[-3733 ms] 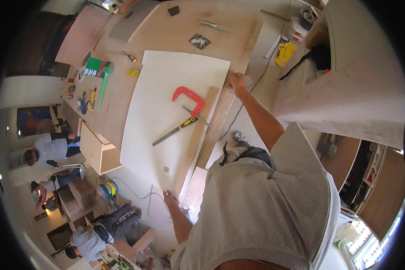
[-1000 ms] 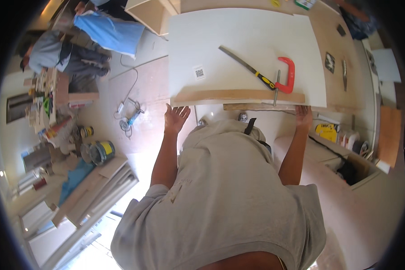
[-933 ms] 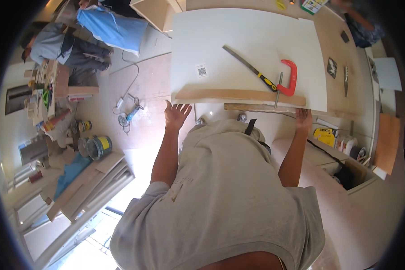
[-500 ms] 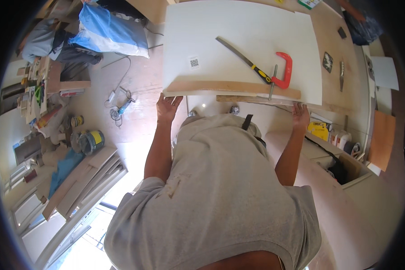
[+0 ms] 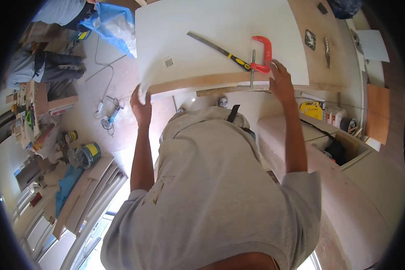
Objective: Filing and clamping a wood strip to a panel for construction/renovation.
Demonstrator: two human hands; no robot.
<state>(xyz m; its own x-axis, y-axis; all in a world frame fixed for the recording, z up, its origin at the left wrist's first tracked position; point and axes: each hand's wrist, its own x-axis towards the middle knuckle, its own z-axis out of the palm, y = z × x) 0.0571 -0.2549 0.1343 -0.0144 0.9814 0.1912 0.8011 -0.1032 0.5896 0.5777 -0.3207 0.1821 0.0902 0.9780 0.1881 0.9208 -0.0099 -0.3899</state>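
Note:
A large white board (image 5: 202, 54) lies on a wooden worktop, with a long tan wood strip (image 5: 198, 81) along its near edge. My left hand (image 5: 141, 108) is at the board's near left corner, thumb and fingers apart; whether it touches the corner is unclear. By the strip's right end, my right hand (image 5: 281, 83) has its fingers spread beside a red C-clamp (image 5: 267, 49). The clamp's grey screw (image 5: 253, 63) crosses the strip. Left of the clamp, a file (image 5: 218, 49) with a yellow and black handle lies on the board.
A wooden worktop (image 5: 319, 74) extends right, holding a drill bit (image 5: 327, 51). A power tool (image 5: 108, 120) with its cord lies on the floor at left. Two people are at the far left, one by a blue and white sack (image 5: 114, 24). A pale cabinet (image 5: 373, 189) stands at right.
My right hand has risen from the board's near edge to beside the clamp. The left hand's fingers have shifted at the corner. The whole view has moved, and another person shows at far left.

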